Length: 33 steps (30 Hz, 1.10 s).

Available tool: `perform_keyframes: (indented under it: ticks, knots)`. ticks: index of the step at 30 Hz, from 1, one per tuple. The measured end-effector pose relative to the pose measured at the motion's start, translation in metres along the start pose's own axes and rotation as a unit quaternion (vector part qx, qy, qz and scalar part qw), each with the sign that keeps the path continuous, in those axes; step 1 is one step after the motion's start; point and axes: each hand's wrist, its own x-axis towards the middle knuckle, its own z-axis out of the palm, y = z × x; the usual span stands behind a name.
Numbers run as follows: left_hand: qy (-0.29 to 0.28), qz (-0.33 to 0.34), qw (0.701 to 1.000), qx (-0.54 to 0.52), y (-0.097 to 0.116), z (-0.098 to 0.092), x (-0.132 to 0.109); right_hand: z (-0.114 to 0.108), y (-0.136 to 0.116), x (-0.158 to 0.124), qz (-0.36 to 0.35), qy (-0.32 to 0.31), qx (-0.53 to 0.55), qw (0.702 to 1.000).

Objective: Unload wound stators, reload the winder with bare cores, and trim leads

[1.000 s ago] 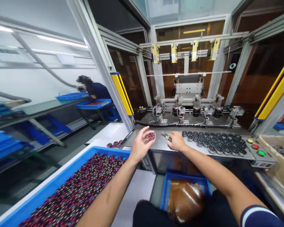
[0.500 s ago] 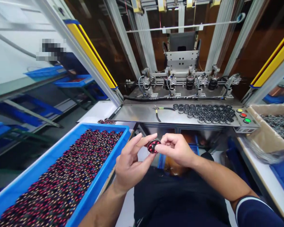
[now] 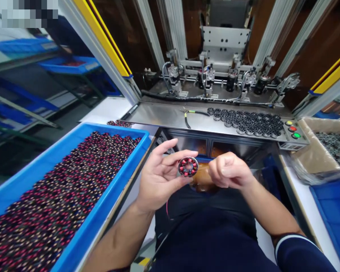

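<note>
My left hand pinches a small round motor stator at its rim between thumb and fingers. Its face, with red copper windings around a central hole, is turned toward me. A thin pinkish-red wire hangs below my left hand; where it begins is hidden. My right hand is just right of the stator, apart from it, fingers curled together with the thumb across them. Whatever those fingers hold, if anything, cannot be made out. On the left, a blue tray is filled with many similar red-wound stators.
Ahead stands a machine with clamps on a metal table. On it lie green-and-black pliers and rows of black stator cores, beside push buttons. A carton of grey parts stands right. Another person is at far left.
My right hand has come away from the stator and moved right. The stator now faces me more fully in my left hand. The view has tilted downward.
</note>
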Motion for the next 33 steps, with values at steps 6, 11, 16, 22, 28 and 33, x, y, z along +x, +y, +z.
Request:
perform_keyframes:
  ticks: [6,11,16,22,28,33]
  knots:
    - [0.023,0.108,0.989,0.093,-0.009,-0.005,-0.005,-0.018,0.035,-0.023,0.065,0.055,-0.081,0.993]
    - [0.013,0.201,0.964,0.171,-0.015,0.004,-0.001,0.013,0.06,-0.015,0.104,0.071,0.022,0.992]
    - [0.022,0.195,0.963,0.183,-0.017,0.007,-0.002,0.031,0.06,-0.011,0.126,0.101,0.043,0.986]
    - [0.048,0.154,0.975,0.152,-0.026,0.004,-0.006,0.031,0.055,-0.016,0.144,0.119,0.021,0.982]
    - [0.032,0.064,0.997,0.019,-0.028,0.006,-0.005,0.033,0.048,-0.02,0.159,0.084,-0.029,0.983]
    - [-0.006,0.014,0.999,-0.051,-0.022,0.005,-0.005,0.02,0.043,-0.02,0.143,0.083,-0.088,0.982]
